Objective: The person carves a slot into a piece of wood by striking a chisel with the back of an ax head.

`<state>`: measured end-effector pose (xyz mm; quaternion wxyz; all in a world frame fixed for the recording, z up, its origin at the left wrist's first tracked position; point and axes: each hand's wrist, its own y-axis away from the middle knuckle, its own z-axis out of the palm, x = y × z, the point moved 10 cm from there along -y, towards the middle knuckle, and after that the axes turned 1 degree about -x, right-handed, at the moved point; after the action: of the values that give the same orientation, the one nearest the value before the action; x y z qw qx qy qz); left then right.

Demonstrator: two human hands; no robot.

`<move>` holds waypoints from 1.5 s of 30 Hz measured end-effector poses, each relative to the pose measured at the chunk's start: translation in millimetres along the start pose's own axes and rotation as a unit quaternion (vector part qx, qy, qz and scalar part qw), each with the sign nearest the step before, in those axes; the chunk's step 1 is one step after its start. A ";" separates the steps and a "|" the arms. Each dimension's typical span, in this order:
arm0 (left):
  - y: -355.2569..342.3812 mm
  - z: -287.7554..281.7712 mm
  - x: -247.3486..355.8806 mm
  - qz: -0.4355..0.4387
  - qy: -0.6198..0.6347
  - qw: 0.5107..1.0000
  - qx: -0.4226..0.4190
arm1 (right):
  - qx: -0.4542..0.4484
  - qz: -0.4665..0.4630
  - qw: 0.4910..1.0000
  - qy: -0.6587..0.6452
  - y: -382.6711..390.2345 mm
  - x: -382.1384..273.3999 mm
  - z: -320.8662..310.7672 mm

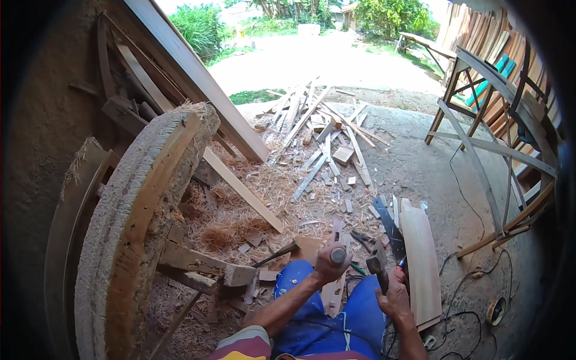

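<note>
Two hands, both full: the left hand [329, 267] is clenched around a round-ended handle [338, 256], seen nearly end-on, so I can't tell what's at the other end of it. The right hand [394, 294] has its fingers wrapped round a hammer [377, 264], head up, by the right knee.

Below the left hand, a slotted wooden strip [338, 294] runs lengthwise between the legs of the blue trousers [367, 303], with its far end poking out past the fist, away from the body. Can't tell what's propping it up.

Just beyond the right hand there's a saw [391, 227] with a dark blade, and right beside that a pale board [421, 258] lying lengthwise. Some dark pincers [362, 239] sit between the two knees, a bit further out.

Floor's a mess, honestly. Wood shavings [231, 207] cover its left half, and a heap of offcuts [327, 135] spreads toward the far edge. Big rough curved slab [141, 222] leaning up on the left side, wooden frame [498, 138] standing along the floor's right edge, and a black cable [462, 313] looping around near its right-hand near corner.
</note>
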<state>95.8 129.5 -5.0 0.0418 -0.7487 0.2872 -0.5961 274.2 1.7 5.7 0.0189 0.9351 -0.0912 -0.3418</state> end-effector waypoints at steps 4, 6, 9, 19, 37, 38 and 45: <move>-47.3 3.6 71.5 0.099 0.017 0.994 -0.031 | -0.018 0.129 0.989 0.071 27.4 82.9 27.7; -64.8 3.7 112.2 0.189 -0.011 0.981 -0.047 | -0.052 0.145 0.984 0.086 39.9 115.6 58.0; -122.3 -15.7 57.3 0.072 -0.157 0.985 -0.027 | -0.095 0.178 0.975 0.096 49.9 132.2 86.5; -49.6 -108.1 -269.0 -0.283 -0.452 0.816 -0.223 | -0.159 0.176 0.964 0.120 38.0 127.1 96.5; 65.5 -104.8 -282.4 -0.314 -0.367 0.852 -0.203 | -0.159 0.207 0.957 0.127 37.3 140.7 100.7; 43.8 -112.9 -251.8 -0.262 -0.301 0.911 -0.107 | -0.160 0.196 0.960 0.118 35.4 136.9 102.3; -61.6 -138.1 -106.2 -0.055 -0.110 0.986 0.110 | -0.152 0.179 0.964 0.121 32.2 139.8 103.5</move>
<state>-20.5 270.3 -32.8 0.1224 -0.8150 0.1714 -0.5398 307.4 -52.9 -159.3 0.2328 0.9238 -0.2015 -0.2274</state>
